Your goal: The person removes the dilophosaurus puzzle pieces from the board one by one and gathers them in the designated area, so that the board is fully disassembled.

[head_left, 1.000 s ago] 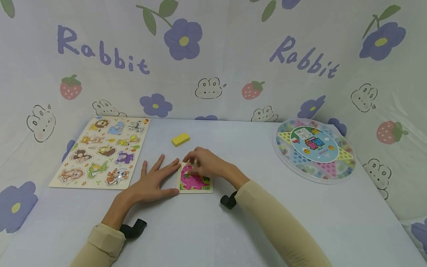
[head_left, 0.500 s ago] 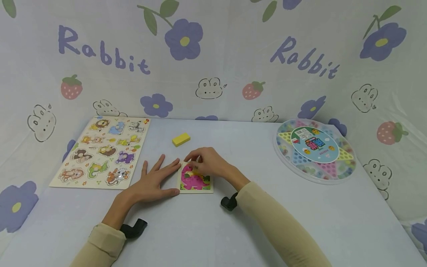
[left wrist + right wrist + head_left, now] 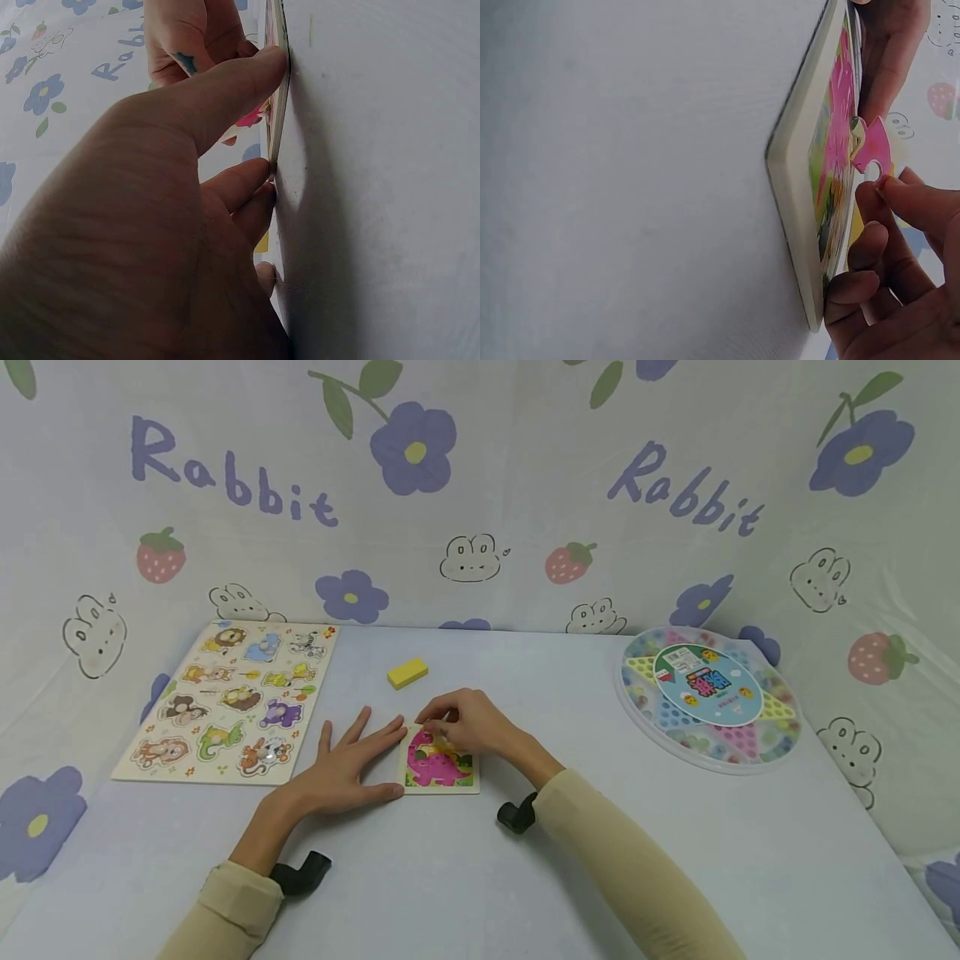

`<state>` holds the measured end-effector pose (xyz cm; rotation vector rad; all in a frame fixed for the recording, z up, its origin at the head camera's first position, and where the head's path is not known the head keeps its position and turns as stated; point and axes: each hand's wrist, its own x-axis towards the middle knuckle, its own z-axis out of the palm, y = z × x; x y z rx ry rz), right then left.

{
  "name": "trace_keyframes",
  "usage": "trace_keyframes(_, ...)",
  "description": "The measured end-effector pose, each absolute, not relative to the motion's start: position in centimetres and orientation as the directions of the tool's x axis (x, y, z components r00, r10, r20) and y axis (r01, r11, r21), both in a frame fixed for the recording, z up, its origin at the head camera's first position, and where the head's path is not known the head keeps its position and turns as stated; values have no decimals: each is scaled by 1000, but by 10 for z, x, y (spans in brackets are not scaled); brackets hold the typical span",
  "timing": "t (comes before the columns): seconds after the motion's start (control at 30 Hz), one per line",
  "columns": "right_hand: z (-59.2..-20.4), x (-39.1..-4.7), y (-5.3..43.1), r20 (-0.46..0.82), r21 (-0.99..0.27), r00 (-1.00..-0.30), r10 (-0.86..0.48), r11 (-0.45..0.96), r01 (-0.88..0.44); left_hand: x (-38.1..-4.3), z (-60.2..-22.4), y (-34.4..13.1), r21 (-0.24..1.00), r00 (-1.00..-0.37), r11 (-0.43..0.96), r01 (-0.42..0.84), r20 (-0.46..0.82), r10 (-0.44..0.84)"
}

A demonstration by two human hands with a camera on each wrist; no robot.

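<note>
Two purple "Rabbit" prints can be read on the backdrop cloth [image 3: 517, 460] in the head view, set among flowers, strawberries and outlined rabbits. On the white bench [image 3: 420, 877] the dinosaur puzzle board [image 3: 442, 790] lies flat near the middle, its panel showing a pink dinosaur on yellow and green. The left hand [image 3: 348, 770] meets the board's left side, its grip wide, fingers spread; the right hand [image 3: 468, 722] is over the upper right part, its grip narrow. Beyond the board lies a plain yellow block [image 3: 407, 673]; at the left is an animal board [image 3: 217, 772], and at the right a round game box [image 3: 738, 739] bears a blue label [image 3: 708, 703] with large pink and blue characters and a white sticker, their small print unreadable. The left wrist view shows the left thumb and fingertips against the puzzle board's pale edge, with part of "Rabbit" sideways on the cloth behind. In the right wrist view, the right thumb and forefinger pinch a pink puzzle piece [image 3: 879, 146], tilted beside the board's printed face; whether it touches that face, I cannot tell.
</note>
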<state>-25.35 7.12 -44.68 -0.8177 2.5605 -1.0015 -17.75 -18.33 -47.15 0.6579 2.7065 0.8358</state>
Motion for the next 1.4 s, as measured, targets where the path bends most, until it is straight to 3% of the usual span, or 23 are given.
trace_keyframes(0.53, -439, -254, 84, -52, -752, -851, -523, 581, -311, -178, -471, -183, 574, -870, 738, 354, -86, 485)
trace_keyframes(1.4, -442, -254, 167, -110, -724, -875, -471, 641, -254, -178, -473, -183, 568, -873, 744, 352, -86, 480)
